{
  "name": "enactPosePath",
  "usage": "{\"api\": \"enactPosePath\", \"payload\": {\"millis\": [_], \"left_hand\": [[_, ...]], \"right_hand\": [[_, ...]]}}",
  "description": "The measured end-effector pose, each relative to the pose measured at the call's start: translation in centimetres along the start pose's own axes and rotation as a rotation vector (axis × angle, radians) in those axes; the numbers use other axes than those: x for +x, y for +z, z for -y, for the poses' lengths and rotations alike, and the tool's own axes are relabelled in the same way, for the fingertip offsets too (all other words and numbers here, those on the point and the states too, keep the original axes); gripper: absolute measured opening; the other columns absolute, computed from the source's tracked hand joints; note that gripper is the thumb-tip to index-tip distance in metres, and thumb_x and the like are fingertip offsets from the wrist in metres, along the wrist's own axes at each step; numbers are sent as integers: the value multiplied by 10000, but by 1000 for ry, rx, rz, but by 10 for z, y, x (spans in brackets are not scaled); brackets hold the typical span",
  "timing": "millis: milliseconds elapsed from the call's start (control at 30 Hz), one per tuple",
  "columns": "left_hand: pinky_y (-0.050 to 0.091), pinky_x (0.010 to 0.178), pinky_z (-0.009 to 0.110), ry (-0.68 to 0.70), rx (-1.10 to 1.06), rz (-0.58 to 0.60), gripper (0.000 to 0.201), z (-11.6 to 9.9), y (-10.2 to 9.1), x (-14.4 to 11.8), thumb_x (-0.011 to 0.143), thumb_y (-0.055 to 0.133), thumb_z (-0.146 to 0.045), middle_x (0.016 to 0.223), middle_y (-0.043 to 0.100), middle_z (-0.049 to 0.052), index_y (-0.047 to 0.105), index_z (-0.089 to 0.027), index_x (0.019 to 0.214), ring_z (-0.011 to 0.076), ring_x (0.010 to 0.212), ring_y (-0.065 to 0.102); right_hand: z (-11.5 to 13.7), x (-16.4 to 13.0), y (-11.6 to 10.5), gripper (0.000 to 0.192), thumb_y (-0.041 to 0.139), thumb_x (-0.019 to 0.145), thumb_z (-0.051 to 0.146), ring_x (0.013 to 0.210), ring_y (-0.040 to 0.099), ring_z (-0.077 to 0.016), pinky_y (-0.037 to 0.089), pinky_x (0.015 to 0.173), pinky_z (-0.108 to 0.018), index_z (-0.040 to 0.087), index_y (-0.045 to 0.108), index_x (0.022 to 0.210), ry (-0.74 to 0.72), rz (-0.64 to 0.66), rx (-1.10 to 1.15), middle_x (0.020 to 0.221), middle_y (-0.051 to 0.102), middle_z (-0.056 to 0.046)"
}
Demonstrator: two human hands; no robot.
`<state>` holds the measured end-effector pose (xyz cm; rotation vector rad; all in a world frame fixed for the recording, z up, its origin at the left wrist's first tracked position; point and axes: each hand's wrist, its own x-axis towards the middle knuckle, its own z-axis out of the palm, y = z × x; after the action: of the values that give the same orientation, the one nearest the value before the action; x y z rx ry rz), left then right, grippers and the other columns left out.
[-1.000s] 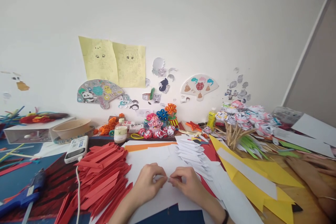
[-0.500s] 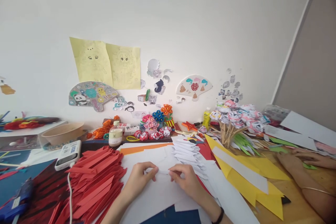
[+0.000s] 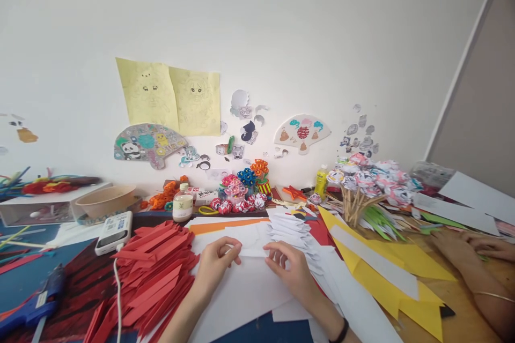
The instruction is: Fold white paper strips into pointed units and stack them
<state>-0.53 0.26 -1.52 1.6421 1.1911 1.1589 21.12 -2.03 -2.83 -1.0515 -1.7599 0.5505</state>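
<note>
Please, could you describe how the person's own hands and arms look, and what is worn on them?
The left hand and right hand wear no gloves. Both visible forearms have no sleeves. A narrow black band circles the right wrist; the left wrist shows nothing worn.

Two fans (image 3: 148,142), two bottles (image 3: 182,206), one glue gun (image 3: 44,303)

There are also two drawings (image 3: 151,102), one bowl (image 3: 105,204), one white device (image 3: 110,228), one cable (image 3: 119,295) and one striped pot (image 3: 264,187). Hands number four: the wearer's left hand (image 3: 217,261) and right hand (image 3: 290,267), plus two others (image 3: 453,252). Red strips (image 3: 155,273), white strips (image 3: 290,238) and paper flowers (image 3: 368,179) overlap too much to count.
</note>
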Motion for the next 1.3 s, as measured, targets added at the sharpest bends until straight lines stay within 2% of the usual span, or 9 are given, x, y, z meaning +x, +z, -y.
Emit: {"api": "enactPosePath", "payload": {"millis": [233,367,500,633,733,867,967,1133,1300], "left_hand": [[353,506,211,-38,-45,20,398,-2,5,1,778,557,-516,559,657,28,618,-126,836,112,487,483],[374,531,224,35,-7,46,451,-6,5,0,854,421,-535,610,669,36,612,-133,927,137,544,513],[404,622,264,93,323,-8,340,-5,4,-2,899,381,-435,690,683,24,593,-179,975,169,625,560],[376,716,312,301,862,-22,275,-1,5,-1,915,341,-220,822,674,55,607,-210,981,212,781,584],[348,757,348,420,1155,32,314,1,6,10,889,324,-102,846,656,85,622,-186,938,238,851,566],[342,759,358,357,1312,65,286,3,7,30,819,368,-29,913,642,117,621,-150,876,254,899,548],[339,763,361,348,1323,73,286,7,7,38,802,377,-15,902,638,117,622,-143,876,255,898,549],[331,766,370,376,1315,4,281,18,8,35,842,357,-50,894,626,106,618,-151,860,255,885,547],[320,794,375,384,1273,-24,297,16,9,29,915,322,-170,898,618,104,615,-163,870,256,921,538]], "right_hand": [[1,-4,1,202,484,910,286,725,568,-173,438,655,-275,208,660,846,-198,-11,-211,791,633,-44],[-6,2,-6,213,453,921,274,735,564,-178,438,659,-280,198,637,847,-174,-177,-263,815,633,-55],[-23,11,-28,226,449,913,318,789,560,-210,434,687,-311,181,628,892,-90,-486,-394,870,637,-86],[-39,15,-48,253,450,895,343,827,546,-244,424,726,-350,183,643,866,4,-593,-551,839,647,-91],[-45,16,-52,242,450,883,319,840,536,-255,413,719,-356,191,654,854,39,-571,-637,832,651,-86],[-48,17,-50,207,474,856,285,839,531,-252,406,696,-344,205,664,856,37,-545,-694,836,650,-76],[-50,18,-51,187,493,843,287,848,528,-255,405,686,-340,204,660,825,50,-569,-712,824,639,-80],[-51,20,-55,205,472,865,264,856,526,-253,408,707,-345,198,666,866,83,-544,-719,850,637,-83],[-52,21,-55,220,463,866,257,848,539,-247,417,707,-343,192,673,849,88,-527,-706,838,634,-84]]}}
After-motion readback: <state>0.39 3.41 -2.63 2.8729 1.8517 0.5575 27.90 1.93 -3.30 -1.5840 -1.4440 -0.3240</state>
